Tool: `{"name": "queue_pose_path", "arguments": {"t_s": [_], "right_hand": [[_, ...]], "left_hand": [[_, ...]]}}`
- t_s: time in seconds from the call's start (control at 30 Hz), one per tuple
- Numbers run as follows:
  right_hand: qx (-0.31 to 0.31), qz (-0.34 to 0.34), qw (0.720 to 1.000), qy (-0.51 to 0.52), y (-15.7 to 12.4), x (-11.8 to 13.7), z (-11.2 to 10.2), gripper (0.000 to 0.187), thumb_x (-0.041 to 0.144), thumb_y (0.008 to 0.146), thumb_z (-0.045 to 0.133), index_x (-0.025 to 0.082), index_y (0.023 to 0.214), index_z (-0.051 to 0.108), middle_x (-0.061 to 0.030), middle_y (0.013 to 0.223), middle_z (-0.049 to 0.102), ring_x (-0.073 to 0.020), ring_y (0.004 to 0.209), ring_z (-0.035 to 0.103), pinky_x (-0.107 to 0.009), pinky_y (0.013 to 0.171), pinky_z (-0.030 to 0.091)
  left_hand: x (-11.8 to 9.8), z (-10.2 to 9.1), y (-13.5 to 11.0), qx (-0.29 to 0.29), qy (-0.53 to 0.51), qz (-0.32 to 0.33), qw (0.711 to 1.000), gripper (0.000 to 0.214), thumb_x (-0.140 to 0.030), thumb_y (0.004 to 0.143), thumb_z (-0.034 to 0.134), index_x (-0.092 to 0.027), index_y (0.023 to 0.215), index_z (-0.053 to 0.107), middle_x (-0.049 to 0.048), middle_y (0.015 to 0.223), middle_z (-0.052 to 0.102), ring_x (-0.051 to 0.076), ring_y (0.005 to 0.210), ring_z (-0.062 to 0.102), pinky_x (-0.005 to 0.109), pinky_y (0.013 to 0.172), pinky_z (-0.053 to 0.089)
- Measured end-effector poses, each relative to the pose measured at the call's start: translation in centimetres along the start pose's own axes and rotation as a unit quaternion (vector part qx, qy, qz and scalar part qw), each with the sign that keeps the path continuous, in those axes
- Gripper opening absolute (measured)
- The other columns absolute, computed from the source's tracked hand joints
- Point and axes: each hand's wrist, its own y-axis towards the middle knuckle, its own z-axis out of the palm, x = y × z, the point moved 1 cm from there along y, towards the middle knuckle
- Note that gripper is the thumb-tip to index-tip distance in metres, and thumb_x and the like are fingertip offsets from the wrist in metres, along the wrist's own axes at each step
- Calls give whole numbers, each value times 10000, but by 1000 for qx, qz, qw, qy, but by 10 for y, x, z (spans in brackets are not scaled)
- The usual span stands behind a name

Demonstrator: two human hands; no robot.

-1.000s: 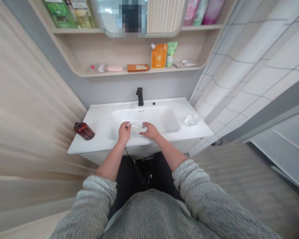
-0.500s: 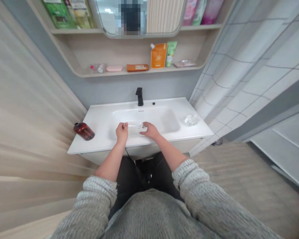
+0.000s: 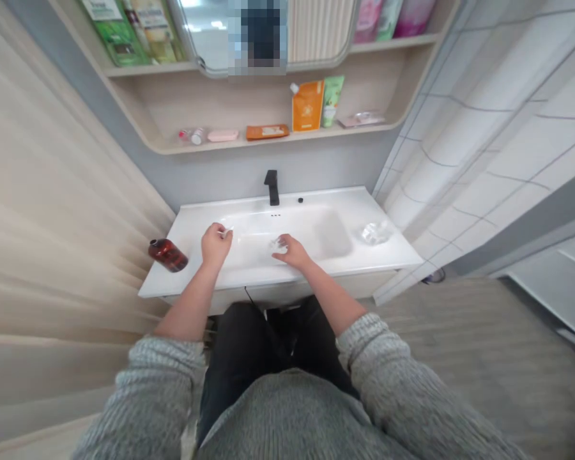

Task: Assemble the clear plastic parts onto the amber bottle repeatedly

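At a white ceramic washbasin (image 3: 206,220), a dark amber glass bottle (image 3: 167,255) lies on its side on the worktop, left of the bowl and well apart from the person's hands. Over the bowl, the left hand (image 3: 215,246), reaching from a grey knit sleeve (image 3: 158,377), is clenched, its fingers (image 3: 223,231) pinching a small white sliver (image 3: 229,231), too small to identify. Just beside it, near the middle of the bowl, the right hand (image 3: 292,251) curves loosely at a small clear plastic piece (image 3: 278,244); its fingers (image 3: 282,254) are at or touching the piece, though a firm grip cannot be confirmed. The work in hand is close two-handed handling of these small pieces above the basin. Behind the bowl stands a matte black faucet (image 3: 271,187). Farther right, a crumpled clear plastic object (image 3: 376,233) rests on the worktop, right of the bowl, below a wall of pale square tiles (image 3: 460,185).
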Motion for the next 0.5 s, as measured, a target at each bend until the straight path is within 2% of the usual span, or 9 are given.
{"name": "queue_pose_path", "arguments": {"t_s": [0.07, 0.13, 0.3, 0.4, 0.5], "right_hand": [[2, -2, 1000, 7, -1, 0, 0, 611, 362, 745, 951, 260, 1259, 638, -56, 1172, 774, -264, 1055, 773, -422, 964, 624], [1, -5, 1000, 12, -1, 1, -1, 610, 368, 745, 952, 258, 1257, 638, -55, 1169, 772, -263, 1048, 770, -424, 970, 621], [-1, -14, 1000, 20, -1, 0, -1, 643, 384, 737, 965, 251, 1270, 631, -63, 1190, 771, -264, 1057, 768, -427, 986, 614], [-1, -12, 999, 30, -1, -1, -1, 633, 383, 742, 963, 260, 1266, 631, -61, 1189, 773, -265, 1052, 772, -426, 973, 619], [-1, -7, 999, 38, -1, 0, -1, 623, 384, 750, 958, 268, 1266, 630, -61, 1196, 775, -266, 1054, 779, -421, 955, 626]], "left_hand": [[6, -8, 6, 28, 83, 43, 995, 63, -291, 931, 680, -244, 968, 659, 92, 1018, 719, 285, 985, 698, 389, 931, 530], [13, -10, 6, 65, 154, 62, 984, 76, -272, 955, 636, -231, 989, 690, 135, 1112, 716, 306, 1016, 700, 395, 913, 528], [30, -17, 4, 107, 306, 57, 944, 251, -241, 1025, 519, -161, 1126, 734, 215, 1266, 684, 306, 968, 710, 381, 817, 520], [39, -23, 8, 122, 365, 55, 921, 295, -178, 1011, 493, -126, 1172, 736, 238, 1269, 679, 301, 939, 711, 376, 796, 526], [46, -26, 10, 140, 389, 44, 910, 284, -196, 1008, 513, -120, 1157, 743, 238, 1232, 686, 292, 911, 702, 366, 786, 534]]}}
